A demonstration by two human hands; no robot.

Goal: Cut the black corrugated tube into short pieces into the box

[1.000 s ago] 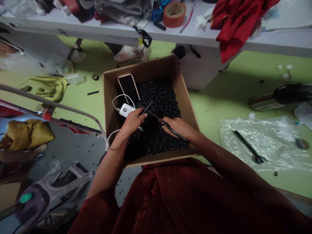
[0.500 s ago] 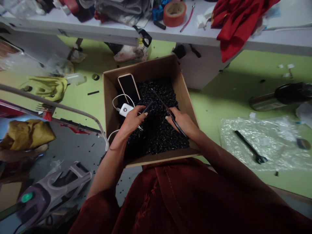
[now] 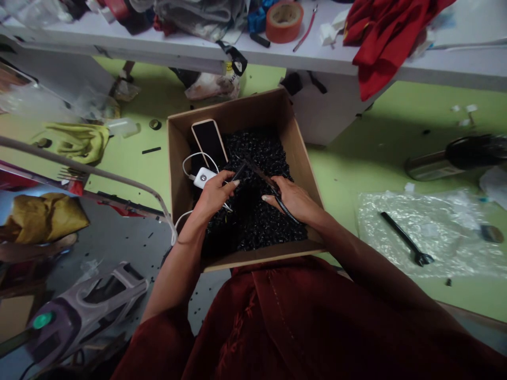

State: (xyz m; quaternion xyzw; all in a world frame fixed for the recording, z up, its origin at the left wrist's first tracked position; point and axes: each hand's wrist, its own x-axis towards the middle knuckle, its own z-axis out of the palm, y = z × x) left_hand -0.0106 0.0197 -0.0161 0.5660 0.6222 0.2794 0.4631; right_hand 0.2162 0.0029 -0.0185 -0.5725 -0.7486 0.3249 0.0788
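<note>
Head | left hand (image 3: 214,195): 1 stick (image 3: 239,172) | right hand (image 3: 296,201): 1 tool (image 3: 263,178) | 1 box (image 3: 176,158)

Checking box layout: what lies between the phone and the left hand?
A white power bank with its cable, beside the left hand; head view shows it.

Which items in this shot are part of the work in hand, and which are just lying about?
In hand: left hand pinching a slim black piece; right hand gripping a long black tool; cardboard box; small black parts filling it.
Lying about: phone and power bank in the box; tape roll and red cloth on the bench; forked black tool on the plastic sheet.
</note>
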